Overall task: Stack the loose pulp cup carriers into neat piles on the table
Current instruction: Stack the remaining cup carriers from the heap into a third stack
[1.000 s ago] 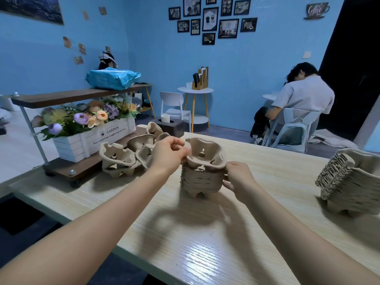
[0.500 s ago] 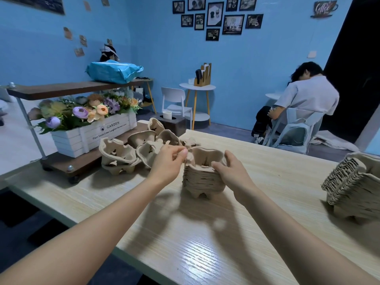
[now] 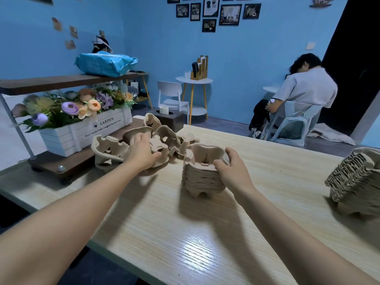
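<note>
A neat pile of brown pulp cup carriers (image 3: 200, 175) stands mid-table. My right hand (image 3: 232, 171) holds its near right side, thumb over the top rim and fingers curled round the edge. To the left lies a heap of loose carriers (image 3: 166, 138), some tipped on their sides. My left hand (image 3: 141, 153) reaches into that heap and its fingers curl round one loose carrier (image 3: 159, 150). Another small stack of carriers (image 3: 107, 150) sits at the heap's left end.
A tall leaning pile of carriers (image 3: 355, 177) stands at the table's right edge. A white flower box (image 3: 86, 132) on a wooden shelf stand (image 3: 61, 163) borders the table's left. A dark wooden box with a white cup (image 3: 167, 118) sits behind the heap. A person sits at the back right.
My left hand let go of the pile's top rim and moved left into the loose heap, closing on a carrier. My right hand stays on the pile's right side.
</note>
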